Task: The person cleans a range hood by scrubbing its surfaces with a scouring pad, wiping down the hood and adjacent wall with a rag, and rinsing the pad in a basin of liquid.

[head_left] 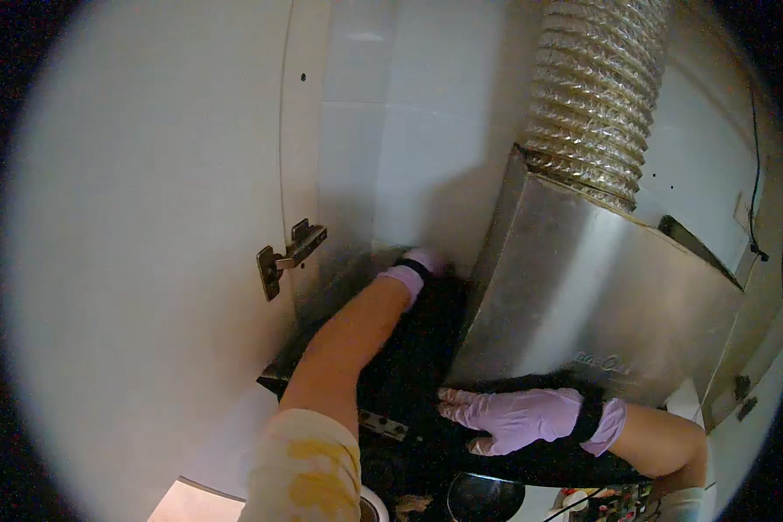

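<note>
My left hand [422, 261], in a purple glove with a black band at the wrist, reaches far back beside the range hood [574, 278], near the tiled wall. Its fingers are blurred and hidden in shadow, so what they touch does not show. My right hand [531, 416], gloved the same way, lies with fingers stretched out on the dark ledge [548, 470] of the hood, below its steel front. Stains mark the fingertips of that glove. A ribbed foil duct [596, 96] rises from the hood's top.
A white cabinet door [157, 217] stands open at the left, its metal hinge [287, 257] jutting out. Below the hood are a dark pan [485, 498] and part of a white-rimmed pot [374, 505]. A black cable [755, 174] hangs at the right.
</note>
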{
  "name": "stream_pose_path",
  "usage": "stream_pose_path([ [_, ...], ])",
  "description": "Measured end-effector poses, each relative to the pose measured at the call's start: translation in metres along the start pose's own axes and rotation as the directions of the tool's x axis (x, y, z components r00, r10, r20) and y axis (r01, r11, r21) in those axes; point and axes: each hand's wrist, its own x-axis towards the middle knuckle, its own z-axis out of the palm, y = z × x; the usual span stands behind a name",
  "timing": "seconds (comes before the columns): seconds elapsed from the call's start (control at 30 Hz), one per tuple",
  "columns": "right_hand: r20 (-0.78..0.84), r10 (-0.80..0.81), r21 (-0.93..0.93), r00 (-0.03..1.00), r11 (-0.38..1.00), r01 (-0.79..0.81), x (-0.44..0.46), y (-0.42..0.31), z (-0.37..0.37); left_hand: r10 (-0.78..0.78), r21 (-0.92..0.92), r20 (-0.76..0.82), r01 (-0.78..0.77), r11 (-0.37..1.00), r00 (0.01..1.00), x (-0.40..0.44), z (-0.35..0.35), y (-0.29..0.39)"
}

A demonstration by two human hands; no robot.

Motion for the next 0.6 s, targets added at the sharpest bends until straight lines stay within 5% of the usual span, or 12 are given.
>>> stream_pose_path([
  [0.13,0.085,0.031,-0.130,0.996,0.991,-0.020,0.002,-0.004,-0.004,-0.046,0.008,-0.071,0.047,0.999,0.996,0.022,0.010,0.025],
  [0.23,0.050,0.049,0.089,0.998,0.995,-0.054,0.002,-0.004,-0.005,-0.091,0.002,-0.083,0.091,0.996,0.992,0.034,0.045,0.016],
  [0.33,0.014,0.005,0.052,1.000,0.999,-0.006,0.002,0.000,-0.002,0.097,0.115,-0.422,-0.053,0.992,0.901,0.052,0.064,-0.020],
  [0.4,0.037,0.004,0.049,0.999,0.999,-0.006,0.001,-0.001,-0.008,-0.268,-0.044,-0.030,0.267,0.963,0.963,0.009,-0.002,-0.004],
  [0.6,0.027,0.014,-0.002,1.000,1.000,-0.014,0.003,-0.008,-0.008,-0.340,0.292,-0.014,0.329,0.898,0.940,0.041,0.034,-0.031],
])
